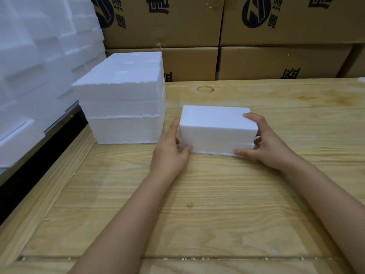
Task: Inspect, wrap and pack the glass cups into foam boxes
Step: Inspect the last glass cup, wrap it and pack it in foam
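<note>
Where the wooden tabletop point(177, 214) lies nearest, only bare forearms are seen above it. Farther in, a closed white foam box point(215, 125) is clasped at its two ends: the left hand point(171, 147) is pressed to the left end with the thumb hooked at the lower front corner, and the right hand point(262, 147) is wrapped round the right end, one fingertip on top. The box is set flat, its long axis running left to right, a seam showing along its front face. No writing is borne by it. A stack of foam boxes point(122, 107) is placed just beside it, leftward. Behind, cardboard cartons point(276, 22) are printed with a black round logo and characters, cropped and not legible.
</note>
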Motion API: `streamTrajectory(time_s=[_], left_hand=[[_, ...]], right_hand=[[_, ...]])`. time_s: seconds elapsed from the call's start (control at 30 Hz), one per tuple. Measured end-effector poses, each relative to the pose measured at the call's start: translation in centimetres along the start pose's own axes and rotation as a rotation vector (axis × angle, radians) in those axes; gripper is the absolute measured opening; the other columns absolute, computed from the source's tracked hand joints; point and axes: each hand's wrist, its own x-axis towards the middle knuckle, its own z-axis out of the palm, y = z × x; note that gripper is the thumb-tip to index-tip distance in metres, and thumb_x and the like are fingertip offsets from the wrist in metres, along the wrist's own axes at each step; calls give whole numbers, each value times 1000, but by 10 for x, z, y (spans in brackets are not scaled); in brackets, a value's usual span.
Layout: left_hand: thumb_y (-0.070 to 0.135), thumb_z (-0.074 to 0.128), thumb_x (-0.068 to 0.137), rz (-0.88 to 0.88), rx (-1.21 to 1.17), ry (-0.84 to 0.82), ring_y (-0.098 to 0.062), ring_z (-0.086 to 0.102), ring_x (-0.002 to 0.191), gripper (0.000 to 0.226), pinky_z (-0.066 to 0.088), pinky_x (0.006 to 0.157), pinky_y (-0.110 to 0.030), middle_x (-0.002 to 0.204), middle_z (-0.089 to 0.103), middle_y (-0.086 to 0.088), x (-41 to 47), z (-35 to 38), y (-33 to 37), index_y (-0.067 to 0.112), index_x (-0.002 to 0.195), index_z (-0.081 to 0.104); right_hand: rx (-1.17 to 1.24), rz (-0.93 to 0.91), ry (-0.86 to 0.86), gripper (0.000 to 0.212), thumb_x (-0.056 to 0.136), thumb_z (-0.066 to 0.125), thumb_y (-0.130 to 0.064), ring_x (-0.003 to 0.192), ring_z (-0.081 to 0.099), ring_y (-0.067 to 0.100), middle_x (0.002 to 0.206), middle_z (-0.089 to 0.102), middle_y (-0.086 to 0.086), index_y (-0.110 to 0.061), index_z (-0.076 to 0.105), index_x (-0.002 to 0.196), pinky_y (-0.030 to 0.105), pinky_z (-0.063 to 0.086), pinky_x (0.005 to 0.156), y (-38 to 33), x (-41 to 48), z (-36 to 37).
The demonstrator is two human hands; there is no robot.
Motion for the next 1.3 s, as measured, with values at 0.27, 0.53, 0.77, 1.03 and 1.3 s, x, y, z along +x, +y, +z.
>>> streamTrajectory(time_s=[0.27, 0.53, 0.77, 1.03, 1.3], left_hand=[[28, 63, 87, -38, 58, -48, -23, 56, 106, 46, 44, 95, -37, 121, 34, 1, 0, 14, 8, 20, 126, 40], [36, 52, 91, 173, 370, -113, -24, 51, 103, 31, 36, 92, -34, 110, 50, -4, 0, 22, 6, 15, 113, 59], [32, 55, 90, 241, 355, -52, -25, 54, 96, 28, 38, 88, -35, 105, 53, -5, -1, 23, 3, 12, 108, 62], [31, 56, 90, 239, 344, -39, -27, 53, 94, 27, 40, 86, -37, 104, 54, -7, -1, 23, 4, 10, 106, 62], [34, 51, 93, 216, 347, -69, -22, 52, 99, 29, 36, 89, -31, 109, 52, -3, -2, 22, 2, 14, 112, 60]], right_hand=[[-93, 85, 4, 93, 67, 85, -23, 95, 52, 0, 102, 48, -22, -49, 25, 133, 19, 45, 66, -6, 56, 7], [-118, 94, 12, 94, 68, 85, -19, 100, 53, 17, 108, 52, -3, -44, 25, 137, 26, 41, 79, 3, 118, 28], [-91, 121, -44, 95, 71, 83, -15, 103, 53, 20, 102, 49, -7, -45, 22, 138, 19, 44, 61, 3, 165, 42], [-37, 138, -96, 105, 73, 81, -13, 110, 52, 21, 118, 44, -5, -45, 10, 144, 27, 48, 78, 6, 172, 44], [1, 316, 188, 121, 72, 83, -24, 114, 47, 17, 127, 42, 4, -31, -8, 150, 28, 37, 93, 14, 129, 54]])
